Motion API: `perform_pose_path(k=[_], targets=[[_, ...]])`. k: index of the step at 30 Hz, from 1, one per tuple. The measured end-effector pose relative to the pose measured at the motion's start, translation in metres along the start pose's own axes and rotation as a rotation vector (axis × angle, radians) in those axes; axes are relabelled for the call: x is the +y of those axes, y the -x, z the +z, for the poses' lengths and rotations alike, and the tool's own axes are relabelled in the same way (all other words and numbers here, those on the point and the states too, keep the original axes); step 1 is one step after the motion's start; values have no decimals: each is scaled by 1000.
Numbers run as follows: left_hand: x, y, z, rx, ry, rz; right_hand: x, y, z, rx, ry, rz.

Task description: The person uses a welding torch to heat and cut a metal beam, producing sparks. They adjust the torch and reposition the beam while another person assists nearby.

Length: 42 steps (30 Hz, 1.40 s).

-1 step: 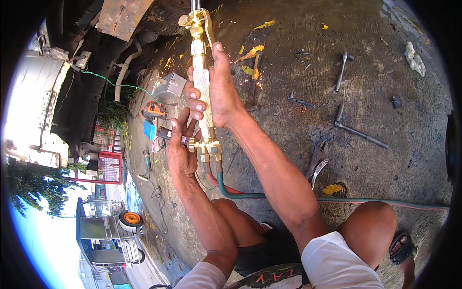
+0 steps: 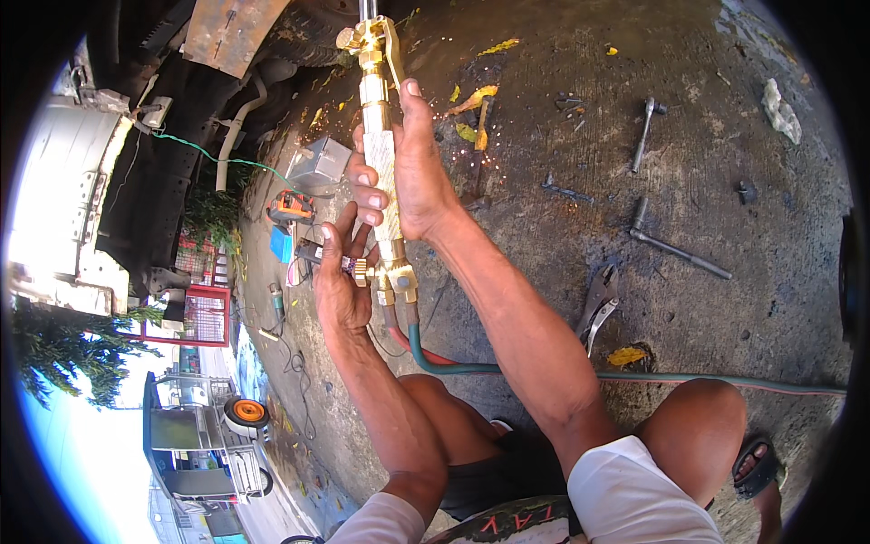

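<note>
A brass cutting torch (image 2: 385,181) points away from me, its tip beyond the upper edge. My right hand (image 2: 419,172) is wrapped round the torch's handle, thumb stretched up beside the lever (image 2: 392,54). Lower down, my left hand (image 2: 343,290) is closed about the valve knob (image 2: 361,271) on the torch's side; its fingers partly disappear behind the torch. From the torch's base run a green hose (image 2: 415,343) and a red hose (image 2: 399,337), which go off to the right. Sparks are scattered over the concrete past my right hand.
On the concrete lie locking pliers (image 2: 599,308), a breaker bar (image 2: 680,252), a ratchet (image 2: 644,136) and a hammer (image 2: 480,150). A metal box (image 2: 319,165) and an orange-and-black tool (image 2: 290,207) sit at left. A vehicle's underside (image 2: 181,145) hangs at upper left.
The sparks on the concrete are scattered a little differently. My hands and the torch have not visibly moved.
</note>
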<state>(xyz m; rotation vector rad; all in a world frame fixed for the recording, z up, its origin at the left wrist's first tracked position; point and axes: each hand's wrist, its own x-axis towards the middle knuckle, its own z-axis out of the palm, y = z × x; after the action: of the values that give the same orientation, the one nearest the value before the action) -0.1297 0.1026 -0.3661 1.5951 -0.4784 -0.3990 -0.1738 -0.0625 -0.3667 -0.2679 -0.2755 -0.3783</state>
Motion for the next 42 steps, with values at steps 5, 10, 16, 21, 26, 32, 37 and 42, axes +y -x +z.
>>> perform_pose_path(k=[5, 10, 16, 21, 26, 32, 37, 42], targets=[[1, -7, 0, -13, -2, 6, -3, -5, -1, -12, -15, -13], [6, -5, 4, -15, 26, 7, -3, -7, 0, -22, -4, -31], [3, -5, 8, -34, 27, 41, -4, -8, -1, -17, -1, -36], [8, -4, 7, -16, 5, 40, -5, -9, 0, -26, -6, -33], [5, -6, 4, -35, 26, 28, -4, -8, 1, -17, 11, -33], [1, -9, 0, -35, 19, 18, -5, -7, 0, -14, 12, -25], [1, -9, -1, -29, 15, 19, -4, -6, -1, -23, 2, -22], [3, -6, 4, -28, 36, 23, -3, -8, -1, -9, 13, -30]])
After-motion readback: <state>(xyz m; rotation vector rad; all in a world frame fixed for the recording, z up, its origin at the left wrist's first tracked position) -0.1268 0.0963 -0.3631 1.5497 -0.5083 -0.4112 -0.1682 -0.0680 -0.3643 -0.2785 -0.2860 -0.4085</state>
